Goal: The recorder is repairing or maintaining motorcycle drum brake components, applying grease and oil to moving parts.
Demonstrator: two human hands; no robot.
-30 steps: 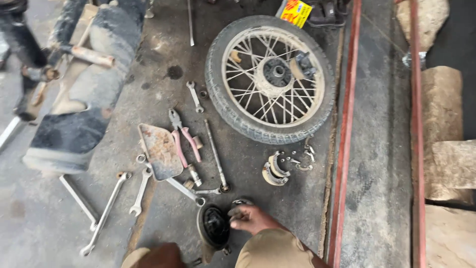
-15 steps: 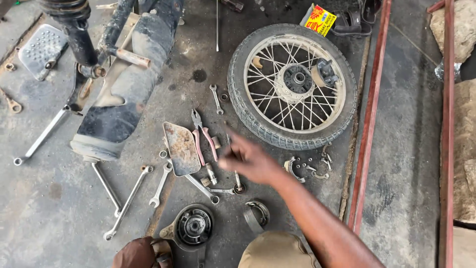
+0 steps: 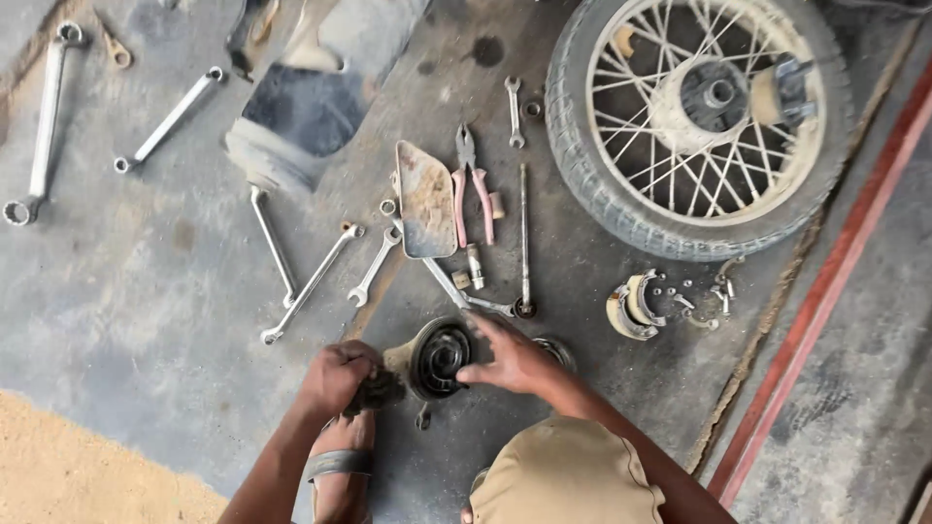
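On the floor below the spoked wheel (image 3: 701,116), the right hand (image 3: 510,361), back from reaching toward the pliers (image 3: 473,184), now rests open-fingered on the black hub (image 3: 439,357), while the left hand (image 3: 335,376) grips a dark greasy part (image 3: 377,391) beside it.

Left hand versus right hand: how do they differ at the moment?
The left hand is curled closed around a small dark greasy part; the right hand lies flat with fingers spread, touching the round black hub plate. The left hand sits above a sandalled foot; the right reaches out over a bent knee. Both are bare.
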